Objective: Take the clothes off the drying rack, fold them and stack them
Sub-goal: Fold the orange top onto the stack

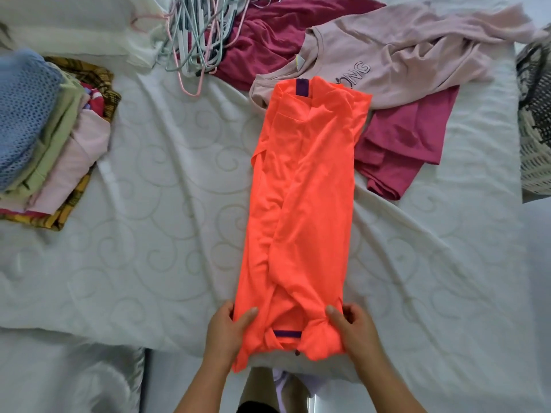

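Bare forearms (pixel 205 391), left grip (pixel 226 330), right grip (pixel 354 327)

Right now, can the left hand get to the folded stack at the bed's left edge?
Probably yes. Only bare sheet lies between the left hand and the folded stack, nothing in the way. But that hand grips the orange shirt at its near corner, so it would have to let go first.

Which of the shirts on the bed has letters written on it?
The pale pink T-shirt lying beyond the bright orange shirt: grey outlined letters cross its chest. The orange shirt and the dark red garment beside it show none.
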The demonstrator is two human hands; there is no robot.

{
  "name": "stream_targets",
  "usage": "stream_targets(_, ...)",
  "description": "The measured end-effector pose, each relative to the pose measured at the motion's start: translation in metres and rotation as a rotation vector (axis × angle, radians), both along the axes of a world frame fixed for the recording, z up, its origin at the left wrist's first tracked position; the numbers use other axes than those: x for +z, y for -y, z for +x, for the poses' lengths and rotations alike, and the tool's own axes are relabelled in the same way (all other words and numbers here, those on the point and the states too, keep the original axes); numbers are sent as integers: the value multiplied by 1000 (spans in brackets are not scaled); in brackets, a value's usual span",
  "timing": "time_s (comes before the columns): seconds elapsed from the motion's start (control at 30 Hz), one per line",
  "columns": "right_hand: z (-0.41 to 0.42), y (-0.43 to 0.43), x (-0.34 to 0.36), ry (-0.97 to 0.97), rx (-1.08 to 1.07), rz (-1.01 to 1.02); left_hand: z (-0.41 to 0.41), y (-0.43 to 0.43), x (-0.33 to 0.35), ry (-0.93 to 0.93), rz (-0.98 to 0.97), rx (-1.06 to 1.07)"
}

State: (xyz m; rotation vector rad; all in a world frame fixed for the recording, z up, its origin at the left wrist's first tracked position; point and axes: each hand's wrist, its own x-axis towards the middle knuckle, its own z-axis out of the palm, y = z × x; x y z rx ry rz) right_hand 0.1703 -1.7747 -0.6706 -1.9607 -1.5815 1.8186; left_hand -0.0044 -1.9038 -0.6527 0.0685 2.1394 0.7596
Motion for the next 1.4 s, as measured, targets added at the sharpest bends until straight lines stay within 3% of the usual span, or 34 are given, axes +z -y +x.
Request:
stream_targets(0.1,15,7,3,-30,70,11,0,9,3,6,38,-26)
stream_targets(0.17,26,14,6,-14,165,-6,3,14,6,47,95,72)
stream_targets(0.27,45,21,6,1,126,-49,9,23,7,145,107,188)
stream_targets(0.4,61,27,6,48,166,-114,12,37,4,208,74,193)
stream_targets(0.57,38,15,13,-58,53,-2,16,42,5,269,124,194)
stream_targets(0.67,44,27,11,-17,194,-29,24,46,9,265,139,204)
stream_targets(0.8,68,33,27,-45,212,-282,31,65,23,366,174,107)
stream_targets(0.9,73,19,45,-156,52,-458,27,66,39,392,218,94)
stream_targets(1.0,49,-14,72,-291,-45,-449,8,31,71,393,334,179)
stream_targets(1.17,-7,-91,110,-390,-145,-422,-55,-61,101,309,434,142)
stream_targets(1.4,-98,-210,112,-430,-370,-451,-136,-211,105,528,538,255)
